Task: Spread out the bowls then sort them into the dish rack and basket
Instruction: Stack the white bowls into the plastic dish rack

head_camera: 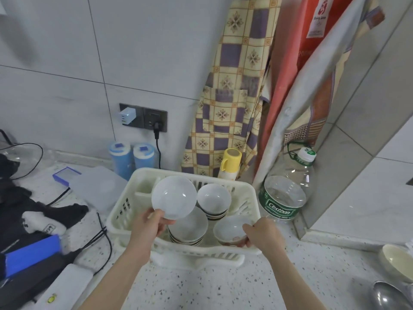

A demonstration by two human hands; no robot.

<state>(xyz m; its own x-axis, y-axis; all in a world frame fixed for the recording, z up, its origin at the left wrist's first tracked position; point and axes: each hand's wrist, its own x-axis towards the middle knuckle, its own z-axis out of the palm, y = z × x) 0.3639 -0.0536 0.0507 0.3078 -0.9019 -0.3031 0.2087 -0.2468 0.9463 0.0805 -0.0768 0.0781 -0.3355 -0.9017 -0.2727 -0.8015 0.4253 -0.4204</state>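
A cream plastic basket [125,211] stands on the speckled counter. Inside it are two stacks of white bowls with dark rims, one at the front [190,229] and one at the back [214,201]. My left hand [152,224] pinches the rim of a plain white bowl [174,196], tilted and lifted above the front stack. My right hand [261,236] grips a small white bowl [230,229] at the basket's front right corner; its underside looks brownish.
A large clear water bottle [288,186] stands right of the basket, a yellow flask [230,164] and two blue canisters [131,157] behind it. Cables, a clear lidded box [100,186] and dark clutter lie left. Another bowl [397,262] and a ladle [388,296] sit at the far right.
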